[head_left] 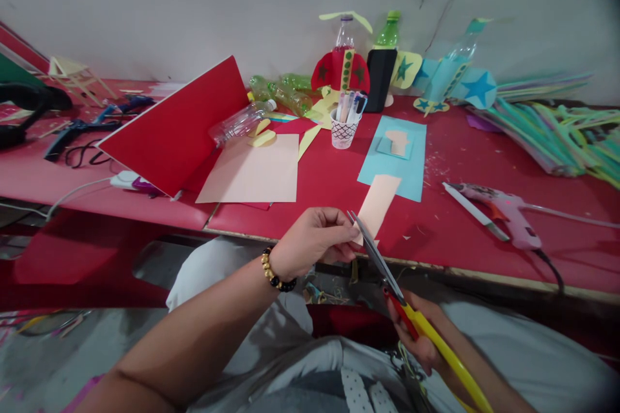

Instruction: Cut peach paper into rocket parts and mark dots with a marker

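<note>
Scissors (382, 264), yellow-and-red handled: in the person's right hand (423, 329), fingers wrapped about the handles; blades narrowly parted across peach paper.
Paper strip (382, 200), peach: at the table's near edge, its far end over a light-blue sheet (417, 164).
Left hand (317, 235), with beaded bracelet (267, 268): thumb and fingers pinched on peach paper beside the blades; whether this piece joins the strip, I cannot tell.
Peach sheet (256, 174), larger: flat, left of the strip.
Patterned cup (343, 134), holding pens: beyond the strip.
Hot-glue gun (516, 216), pink: on its side at right, a white utility knife (475, 210) just beside it.
Bottle rocket (343, 64), red-finned: standing near the wall.
Red board (188, 122): tilted up, at left.
Table (329, 181): red-topped, beneath these.
</note>
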`<action>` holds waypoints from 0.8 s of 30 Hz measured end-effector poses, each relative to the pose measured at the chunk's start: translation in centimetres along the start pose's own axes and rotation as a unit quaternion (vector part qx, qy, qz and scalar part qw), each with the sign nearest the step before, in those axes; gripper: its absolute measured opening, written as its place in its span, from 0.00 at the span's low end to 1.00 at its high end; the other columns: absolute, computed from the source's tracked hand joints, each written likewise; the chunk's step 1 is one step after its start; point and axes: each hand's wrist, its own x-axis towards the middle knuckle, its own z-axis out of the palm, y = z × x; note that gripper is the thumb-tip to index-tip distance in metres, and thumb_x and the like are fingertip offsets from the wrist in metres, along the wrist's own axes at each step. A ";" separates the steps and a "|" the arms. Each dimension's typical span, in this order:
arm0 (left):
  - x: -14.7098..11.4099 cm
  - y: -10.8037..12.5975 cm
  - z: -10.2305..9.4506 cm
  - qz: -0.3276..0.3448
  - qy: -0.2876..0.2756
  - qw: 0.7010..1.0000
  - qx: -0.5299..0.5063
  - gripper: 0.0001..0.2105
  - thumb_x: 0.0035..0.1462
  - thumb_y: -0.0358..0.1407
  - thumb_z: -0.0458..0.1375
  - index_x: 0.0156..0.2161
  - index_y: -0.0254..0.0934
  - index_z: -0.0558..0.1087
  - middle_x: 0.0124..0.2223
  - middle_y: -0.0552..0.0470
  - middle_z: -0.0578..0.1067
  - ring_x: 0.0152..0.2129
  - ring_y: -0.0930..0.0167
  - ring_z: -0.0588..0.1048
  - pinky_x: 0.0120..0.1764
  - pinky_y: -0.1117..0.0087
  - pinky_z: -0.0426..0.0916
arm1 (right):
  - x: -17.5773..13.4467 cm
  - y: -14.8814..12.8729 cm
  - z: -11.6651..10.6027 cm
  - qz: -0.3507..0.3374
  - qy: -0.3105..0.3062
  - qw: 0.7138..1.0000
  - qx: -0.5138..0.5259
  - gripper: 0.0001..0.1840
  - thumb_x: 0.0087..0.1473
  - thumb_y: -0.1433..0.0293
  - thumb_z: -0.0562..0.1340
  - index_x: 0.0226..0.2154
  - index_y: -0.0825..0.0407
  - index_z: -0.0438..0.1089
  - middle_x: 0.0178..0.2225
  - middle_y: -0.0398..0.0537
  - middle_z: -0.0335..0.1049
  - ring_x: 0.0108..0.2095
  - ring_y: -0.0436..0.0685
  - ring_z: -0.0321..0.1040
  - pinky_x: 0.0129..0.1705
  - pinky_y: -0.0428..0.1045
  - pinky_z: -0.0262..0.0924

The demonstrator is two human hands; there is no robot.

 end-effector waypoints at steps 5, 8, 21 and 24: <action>0.1 -0.1 -0.1 0.004 0.005 1.000 0.007 0.10 0.51 0.36 0.64 0.28 0.32 0.69 0.28 0.51 0.76 0.20 0.78 0.75 0.25 0.78 0.71 | -0.1 -0.1 -0.1 0.000 -0.025 1.000 0.001 0.36 0.29 0.38 0.67 0.28 0.49 0.59 0.15 0.30 0.44 0.16 0.43 0.37 0.16 0.44 0.33; 0.1 -0.2 -0.1 0.003 0.009 1.000 0.015 0.10 0.51 0.36 0.64 0.28 0.32 0.69 0.28 0.51 0.76 0.20 0.78 0.75 0.25 0.78 0.70 | -0.1 -0.7 0.2 -0.006 -0.027 1.000 0.003 0.38 0.29 0.35 0.65 0.29 0.49 0.59 0.15 0.30 0.44 0.14 0.42 0.38 0.15 0.44 0.33; -0.1 -0.4 0.5 0.007 0.027 0.999 -0.031 0.11 0.50 0.37 0.66 0.28 0.32 0.70 0.25 0.54 0.75 0.19 0.78 0.75 0.27 0.77 0.72 | 0.1 0.0 0.7 0.010 -0.015 1.000 0.023 0.40 0.24 0.34 0.65 0.27 0.48 0.55 0.15 0.30 0.45 0.14 0.42 0.37 0.16 0.43 0.32; -0.1 -0.6 0.6 0.012 0.026 0.999 -0.040 0.11 0.50 0.38 0.66 0.29 0.32 0.70 0.25 0.53 0.76 0.19 0.78 0.75 0.27 0.77 0.72 | 0.1 -0.1 0.8 0.002 -0.010 0.999 0.033 0.41 0.23 0.33 0.63 0.27 0.48 0.56 0.15 0.30 0.45 0.14 0.42 0.37 0.15 0.44 0.32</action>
